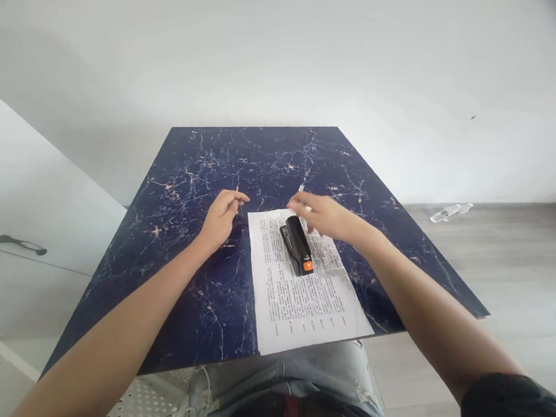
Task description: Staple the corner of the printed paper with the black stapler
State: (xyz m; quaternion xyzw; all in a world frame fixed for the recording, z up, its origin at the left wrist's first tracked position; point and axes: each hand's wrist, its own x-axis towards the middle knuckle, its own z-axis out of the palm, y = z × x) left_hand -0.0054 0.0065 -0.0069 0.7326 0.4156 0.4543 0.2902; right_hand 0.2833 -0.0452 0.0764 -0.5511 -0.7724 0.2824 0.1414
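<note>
A black stapler (298, 244) with an orange end lies on a printed sheet of paper (274, 306). The sheet rests on a dark blue marbled table (210, 318) and reaches its front edge. My left hand (221, 217) is above the table, left of the sheet's top corner, fingers loosely bent and apart, holding nothing that I can see. Over the sheet's upper right corner, close beside the stapler, hovers my right hand (321, 216). Its fingers are a little blurred but look apart, with nothing visible in them. A small whitish piece (301, 187) shows just beyond its fingertips.
A white wall (264, 54) stands behind the table. At the left is a white cabinet with a dark handle (21, 244). A clear plastic bottle (450, 212) lies on the grey floor at the right. A white perforated surface (140, 409) is below left.
</note>
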